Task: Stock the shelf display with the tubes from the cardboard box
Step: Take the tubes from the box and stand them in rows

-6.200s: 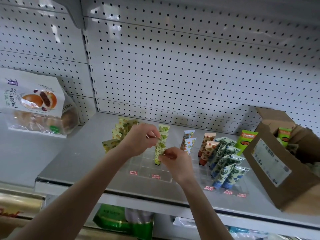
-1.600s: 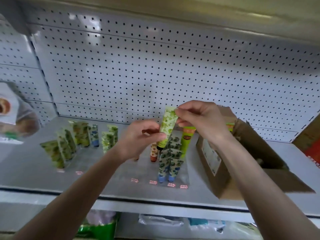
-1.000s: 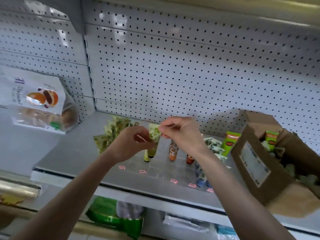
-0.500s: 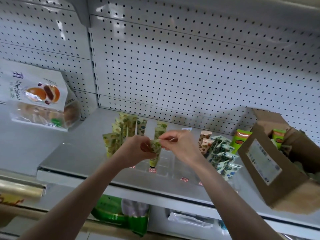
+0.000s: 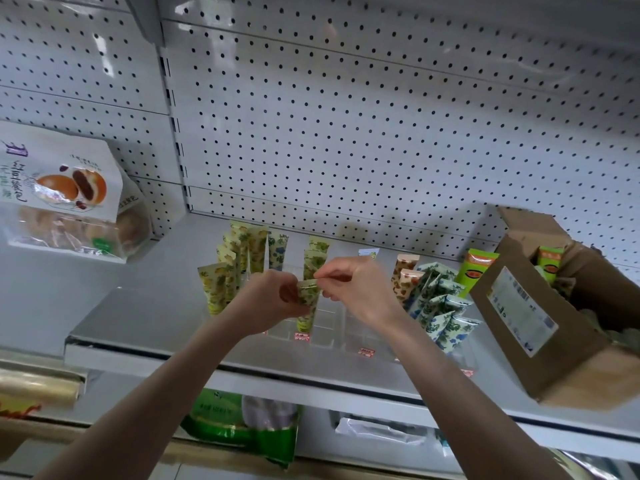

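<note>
- My left hand wraps the upper body of a soft green-leaf printed plastic tube. My right hand pinches its flat crimped top between thumb and forefinger. Both sets of fingers are curled closed on that one tube and hold nothing else.
- The tube stands cap-down, close to upright, over a front cell of the clear plastic divider tray on the grey metal shelf. I cannot tell whether the cap has bottomed out.
- To do this well, I judge I should steer with the crimp and only steady with the left. I would press straight down until the cap seats, then release the top first so it does not tip.
- The tray walls are transparent and hard to read, so I would aim by the red price tags on its front edge.
- Matching green tubes stand directly behind, and yellow-fruit printed tubes stand to the left. Blue-leaf printed tubes lean in a row to the right, where a nudge could topple them.
- The tube skin looks glossy and squashy, wide at the crimp and tapering to a round cap, so I expect it to be top-heavy.
- The open brown cardboard box sits at the shelf's right end, matte and stiff, with more tubes inside.
</note>
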A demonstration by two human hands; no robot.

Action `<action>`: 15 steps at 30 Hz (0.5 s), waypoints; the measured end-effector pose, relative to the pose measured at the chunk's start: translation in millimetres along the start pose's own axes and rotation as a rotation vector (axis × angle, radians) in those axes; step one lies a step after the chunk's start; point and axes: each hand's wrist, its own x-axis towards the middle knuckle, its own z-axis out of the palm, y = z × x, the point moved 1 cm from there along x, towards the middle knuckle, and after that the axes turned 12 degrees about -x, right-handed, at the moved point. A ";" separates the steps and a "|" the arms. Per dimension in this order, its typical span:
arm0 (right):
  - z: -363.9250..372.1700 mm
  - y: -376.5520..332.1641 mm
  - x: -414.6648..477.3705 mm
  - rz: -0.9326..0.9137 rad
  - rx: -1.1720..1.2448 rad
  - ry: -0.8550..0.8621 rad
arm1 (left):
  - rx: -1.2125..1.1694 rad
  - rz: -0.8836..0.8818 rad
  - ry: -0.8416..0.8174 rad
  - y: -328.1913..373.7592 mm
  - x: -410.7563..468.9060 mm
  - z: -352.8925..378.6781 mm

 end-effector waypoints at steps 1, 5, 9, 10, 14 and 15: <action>-0.1 1.0 -0.1 0.003 0.004 -0.001 | -0.002 0.002 0.003 0.2 0.1 0.1; -0.1 3.6 -0.3 0.016 0.019 -0.009 | 0.009 -0.008 0.001 0.0 -0.1 0.1; 0.7 3.4 0.3 0.005 0.017 -0.011 | 0.024 -0.008 -0.003 2.3 -1.6 -1.0; 1.0 3.3 0.5 0.002 0.017 -0.013 | 0.026 -0.008 -0.005 2.9 -1.7 -1.4; 2.0 2.6 0.8 0.007 0.030 -0.023 | 0.032 -0.014 -0.008 4.1 -3.6 -2.2; 2.1 2.2 0.6 0.011 0.036 -0.022 | 0.025 -0.015 -0.007 4.5 -4.2 -2.3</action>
